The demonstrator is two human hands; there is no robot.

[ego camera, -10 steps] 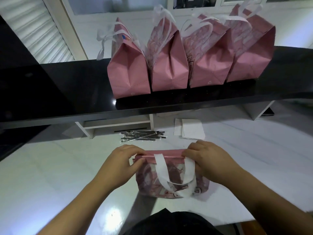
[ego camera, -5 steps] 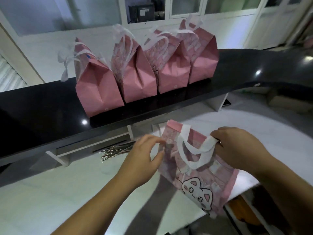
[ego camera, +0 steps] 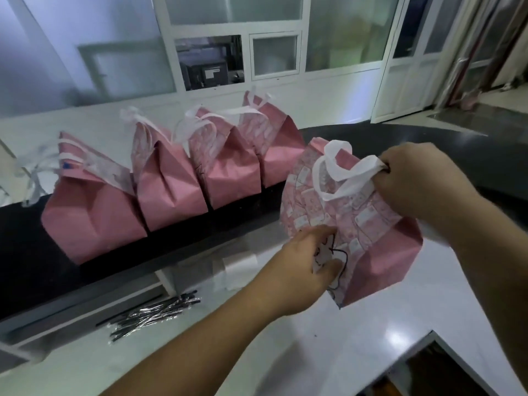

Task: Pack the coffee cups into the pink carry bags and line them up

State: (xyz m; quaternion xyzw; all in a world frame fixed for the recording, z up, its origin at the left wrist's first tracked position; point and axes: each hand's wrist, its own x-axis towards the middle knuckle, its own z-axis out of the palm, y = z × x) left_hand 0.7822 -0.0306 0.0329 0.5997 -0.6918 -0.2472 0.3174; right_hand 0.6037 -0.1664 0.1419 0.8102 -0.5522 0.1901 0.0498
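I hold a pink patterned carry bag (ego camera: 371,232) in the air above the white counter, just right of the row. My right hand (ego camera: 420,178) grips its white handles at the top. My left hand (ego camera: 308,264) presses against the bag's lower front, where a cartoon face is printed. Several pink carry bags (ego camera: 171,190) with white handles stand side by side on the black raised shelf (ego camera: 428,144). No coffee cups show; whatever is inside the bags is hidden.
A bundle of wrapped straws (ego camera: 154,312) lies on the white counter (ego camera: 328,352) under the shelf, with white napkins (ego camera: 240,267) beside it. The counter's edge drops off at the lower right. Glass partitions stand behind the shelf.
The bag went from lying on the counter in front of me to being lifted up and rightward, level with the shelf. My right hand moved to the handles, my left to its lower front.
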